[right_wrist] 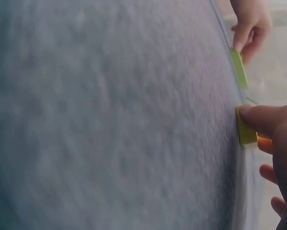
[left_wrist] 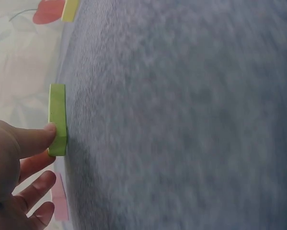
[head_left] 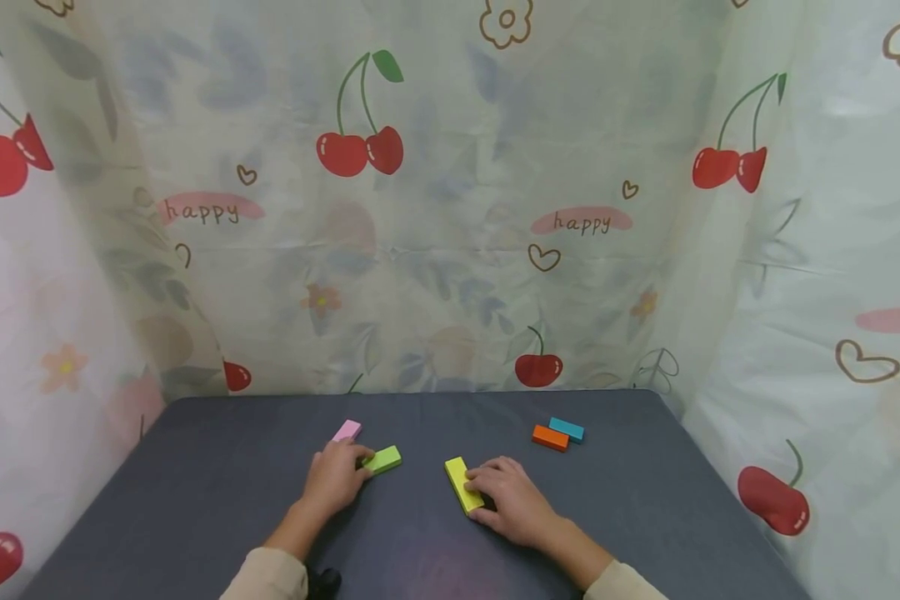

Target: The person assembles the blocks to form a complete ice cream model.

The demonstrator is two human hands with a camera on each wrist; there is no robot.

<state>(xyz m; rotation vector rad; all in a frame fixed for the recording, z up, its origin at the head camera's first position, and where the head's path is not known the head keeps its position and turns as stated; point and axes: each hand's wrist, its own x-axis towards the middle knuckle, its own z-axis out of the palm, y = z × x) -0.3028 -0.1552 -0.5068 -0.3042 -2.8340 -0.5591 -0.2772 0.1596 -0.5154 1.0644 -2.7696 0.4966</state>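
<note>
My left hand [head_left: 336, 478] pinches one end of a light green block [head_left: 384, 460] between thumb and finger, low over the dark table. Right behind that hand lies a pink block [head_left: 347, 430], its near end hidden by the fingers in the head view. To the right, my right hand [head_left: 516, 502] holds a yellow block [head_left: 461, 483] by its near half, thumb at the close end and fingers on the right side. The left wrist view shows the thumb on the green block [left_wrist: 58, 115]; in the right wrist view the other thumb presses the yellow block [right_wrist: 246, 128].
An orange block [head_left: 551, 438] and a blue block [head_left: 567, 429] lie side by side at the back right of the dark table [head_left: 607, 517]. A cherry-patterned curtain [head_left: 435, 208] surrounds the table's back and sides. Something black shows beside the left sleeve [head_left: 270, 575].
</note>
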